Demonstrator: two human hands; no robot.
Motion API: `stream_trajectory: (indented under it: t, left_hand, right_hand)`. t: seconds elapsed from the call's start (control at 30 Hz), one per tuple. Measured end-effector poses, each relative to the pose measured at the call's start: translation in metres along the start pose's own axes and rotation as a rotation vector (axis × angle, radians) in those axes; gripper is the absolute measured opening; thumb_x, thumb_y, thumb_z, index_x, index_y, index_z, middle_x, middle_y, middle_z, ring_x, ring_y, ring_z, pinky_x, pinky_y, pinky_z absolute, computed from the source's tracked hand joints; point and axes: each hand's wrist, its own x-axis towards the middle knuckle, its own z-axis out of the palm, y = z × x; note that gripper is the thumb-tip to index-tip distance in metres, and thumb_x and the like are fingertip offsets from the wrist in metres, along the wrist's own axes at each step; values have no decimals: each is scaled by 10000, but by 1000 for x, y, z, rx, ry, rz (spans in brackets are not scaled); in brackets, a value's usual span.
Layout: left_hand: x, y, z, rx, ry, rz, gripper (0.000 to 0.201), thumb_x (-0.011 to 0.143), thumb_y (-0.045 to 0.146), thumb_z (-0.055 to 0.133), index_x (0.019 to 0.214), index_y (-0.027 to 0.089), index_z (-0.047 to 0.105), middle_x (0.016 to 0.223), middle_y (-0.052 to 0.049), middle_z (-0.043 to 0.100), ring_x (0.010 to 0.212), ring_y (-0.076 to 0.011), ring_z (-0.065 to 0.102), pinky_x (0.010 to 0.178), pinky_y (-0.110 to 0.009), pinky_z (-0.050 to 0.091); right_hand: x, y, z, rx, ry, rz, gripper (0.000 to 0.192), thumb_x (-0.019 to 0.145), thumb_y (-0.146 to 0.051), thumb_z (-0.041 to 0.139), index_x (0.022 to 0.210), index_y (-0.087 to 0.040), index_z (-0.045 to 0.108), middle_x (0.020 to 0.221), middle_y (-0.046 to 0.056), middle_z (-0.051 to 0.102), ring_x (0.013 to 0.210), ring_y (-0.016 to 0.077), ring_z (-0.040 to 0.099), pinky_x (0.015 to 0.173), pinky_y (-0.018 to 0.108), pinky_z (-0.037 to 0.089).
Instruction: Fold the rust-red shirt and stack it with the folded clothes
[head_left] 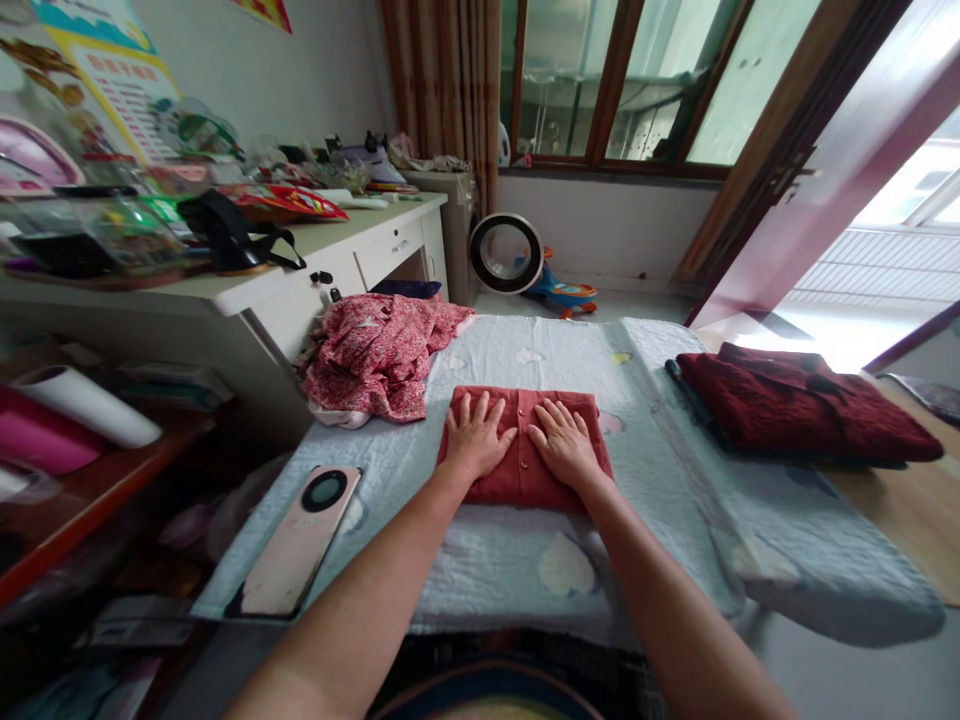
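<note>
Two hands, left and right, lie open, flat on a folded red shirt.
Pressing evenly outward from the button placket would best smooth it.

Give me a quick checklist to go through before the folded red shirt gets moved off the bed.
1. Both hands on the shirt: ok. The left hand and right hand lie flat on the folded red shirt, fingers spread.
2. Fold tidy: ok. It makes a neat rectangle with the button strip down the middle.
3. Firm grip: not ok. The palms only press on it; no fingers curl under an edge.
4. Room on the dark red pile: ok. Its top is bare.
5. Phone out of the way: ok. It lies on the blanket, apart from the shirt.
6. Crumpled patterned cloth: not ok, unfolded.
</note>
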Motion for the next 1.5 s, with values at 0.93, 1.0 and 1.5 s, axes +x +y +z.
stream_trajectory:
  t: [0.93,1.0,1.5]
  left_hand:
    - [-7,-17,-8,-122,220,-209,651,872,363,528,1443,113,338,1454,-224,398,1318,-327,443,1046,-444,413]
    - [-3,-27,-8,-208,243,-193,665,842,323,570,1431,119,341,1397,-213,460,1313,-315,453,1060,-432,405]
    - [11,-46,-17,-1200,78,-483,509,690,244,741,1123,149,492,1025,-101,687,878,-198,680,835,-365,547]
  right_hand:
    - [-8,59,8,176,225,314,765,869,-529,491,1483,-112,306,1369,196,512,1277,334,447,1052,458,336]
    - [-8,61,7,247,269,283,751,839,-497,535,1452,-103,354,1317,197,552,1237,332,475,1044,463,353]
    - [-10,74,-5,1059,169,551,707,680,-416,695,1296,-169,450,1020,102,701,815,246,704,603,318,578]
